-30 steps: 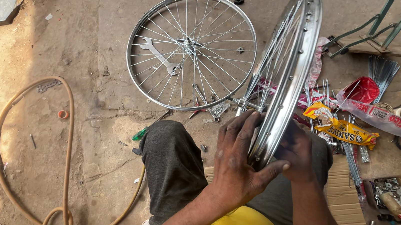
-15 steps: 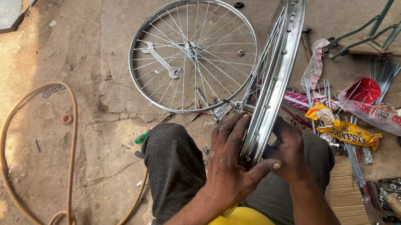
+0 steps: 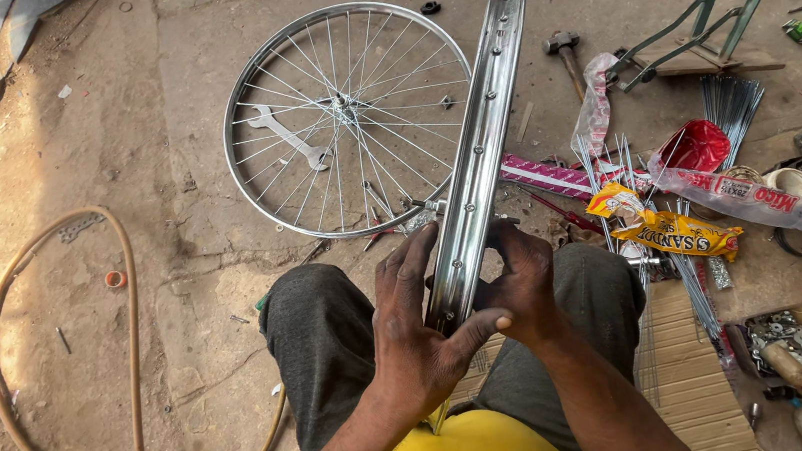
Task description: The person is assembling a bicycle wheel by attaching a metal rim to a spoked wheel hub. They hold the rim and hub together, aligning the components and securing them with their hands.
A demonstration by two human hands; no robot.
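A bare wheel rim (image 3: 478,151), chrome and without spokes, is held on edge above the lap, its lower arc between the knees and its upper end tilted away toward the top of the view. It serves here as the landmark. Left of the rim, flat on the concrete, lies a finished spoked wheel (image 3: 349,119), with a flat spanner (image 3: 288,138) resting across its spokes. Farther left of the rim a tan hose (image 3: 124,307) is looped over the ground. Right of the rim loose spokes (image 3: 732,107), a hammer (image 3: 565,54) and yellow packets (image 3: 676,232) are scattered, and a woven mat (image 3: 685,374) is spread below them.

The left hand (image 3: 419,339) is clamped on the rim's lower arc from the left, thumb laid under it; the right hand (image 3: 526,277) is pressed to the same arc from the right, fingers curled against it. The hands are close together, parted only by the rim.

The step in hand is judged to be inspection or positioning of the rim before lacing. A steady two-sided hold would be called for while the spoke holes are lined up.
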